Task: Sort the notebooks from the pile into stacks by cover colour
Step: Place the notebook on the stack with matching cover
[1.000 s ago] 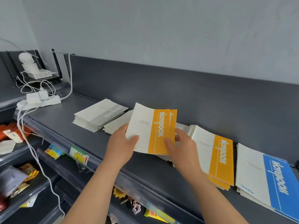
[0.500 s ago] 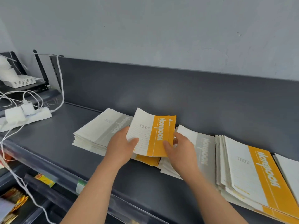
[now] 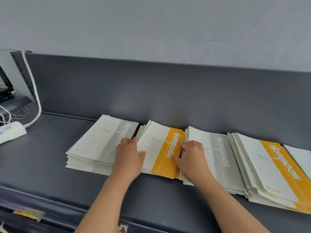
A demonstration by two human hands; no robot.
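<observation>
Both hands hold one orange notebook (image 3: 161, 148), which lies atop a small stack (image 3: 176, 173) at frame centre on the dark grey shelf (image 3: 50, 157); left hand (image 3: 129, 157) grips its left edge, thumb on the cover; right hand (image 3: 191, 158) pinches its right edge; a grey-cover stack (image 3: 101, 143) sits just left; a grey-topped pile (image 3: 217, 158) sits just right.

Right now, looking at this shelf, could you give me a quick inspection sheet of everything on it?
Surface: dark grey shelf with a matching back panel.
Job's things: left grey stack, middle orange stack, right grey stack, orange-topped pile at far right.
Clutter: label on the shelf's front edge.
Hands: left hand and right hand hold the middle orange stack by its sides.
Cables: white cable running down to a white power strip.
Surroundings: pale wall behind.
</observation>
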